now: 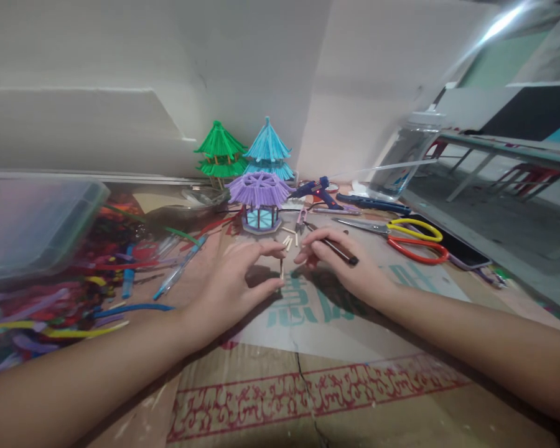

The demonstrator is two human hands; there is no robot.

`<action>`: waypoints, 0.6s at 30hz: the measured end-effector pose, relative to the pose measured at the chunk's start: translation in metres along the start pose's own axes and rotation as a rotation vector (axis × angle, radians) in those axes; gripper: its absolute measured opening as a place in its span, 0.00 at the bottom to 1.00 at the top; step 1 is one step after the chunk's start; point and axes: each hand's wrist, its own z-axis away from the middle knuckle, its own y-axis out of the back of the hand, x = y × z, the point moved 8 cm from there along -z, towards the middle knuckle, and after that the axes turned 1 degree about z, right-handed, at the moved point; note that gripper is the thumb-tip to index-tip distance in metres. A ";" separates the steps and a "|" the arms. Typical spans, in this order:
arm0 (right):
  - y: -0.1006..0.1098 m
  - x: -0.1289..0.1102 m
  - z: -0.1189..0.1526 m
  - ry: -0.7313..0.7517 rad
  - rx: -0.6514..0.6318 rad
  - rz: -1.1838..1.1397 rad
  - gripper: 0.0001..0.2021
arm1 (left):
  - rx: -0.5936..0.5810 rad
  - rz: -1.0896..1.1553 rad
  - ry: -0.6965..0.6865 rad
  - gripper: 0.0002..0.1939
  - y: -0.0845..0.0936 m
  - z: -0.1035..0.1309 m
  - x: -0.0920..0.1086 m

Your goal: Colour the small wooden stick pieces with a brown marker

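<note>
A: What did the hands have at that moment?

B: On my feed, left hand [236,283] pinched a small wooden stick [282,269] upright between thumb and forefinger, stick's lower end on the cardboard sheet [308,373], about mid-sheet. Right hand [343,261] was closed around a black pen [336,249], fingertips just beside the stick.

A: Surroundings?

B: More short stick pieces [289,239] lay just beyond the hands. Behind those, a purple pavilion model [260,200], then a green one [219,152] and a blue one [267,149] at the far edge by the wall. Blue glue gun [315,188] right of the models. Scissors [401,238] with yellow and red handles toward the right edge, a phone [462,250] beside them. Loose colored straws [74,292] piled along the left side, under a clear plastic box [32,218].
</note>
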 end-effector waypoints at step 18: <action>-0.035 0.002 0.009 -0.117 -0.296 -0.181 0.20 | -0.037 -0.114 -0.162 0.24 -0.009 0.003 0.015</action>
